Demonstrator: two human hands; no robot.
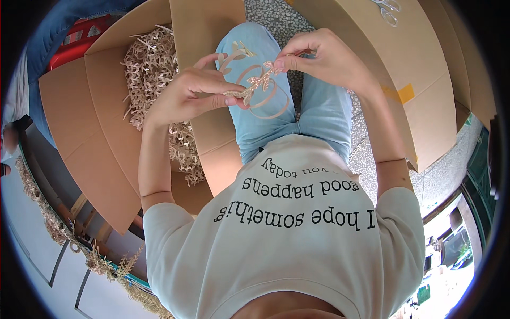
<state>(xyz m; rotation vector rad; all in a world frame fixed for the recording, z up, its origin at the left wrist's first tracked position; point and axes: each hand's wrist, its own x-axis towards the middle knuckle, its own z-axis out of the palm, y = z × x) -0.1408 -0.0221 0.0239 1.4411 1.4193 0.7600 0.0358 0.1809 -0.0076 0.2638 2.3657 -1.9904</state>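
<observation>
A glittery rose-gold leaf strip (257, 82) is stretched between my hands above my lap. My left hand (194, 93) is closed, thumb and index finger pinching the strip's lower left end. Higher up, my right hand (326, 56) pinches the other end between thumb and fingers, and its fingers partly hide that end. Pale curled loops (276, 114) of the same kind of strip hang around and below it, over my light blue jeans (255, 130). More pale leaves stick up beside my left fingers.
To the left, an open cardboard box (101, 114) holds a heap of pale leaf strips (149, 77). More cardboard (393, 48) stands at right, with scissors (389, 13) on it and yellow tape (406, 93). Another person's jeans (58, 24) and a red plastic stool (74, 48) show upper left.
</observation>
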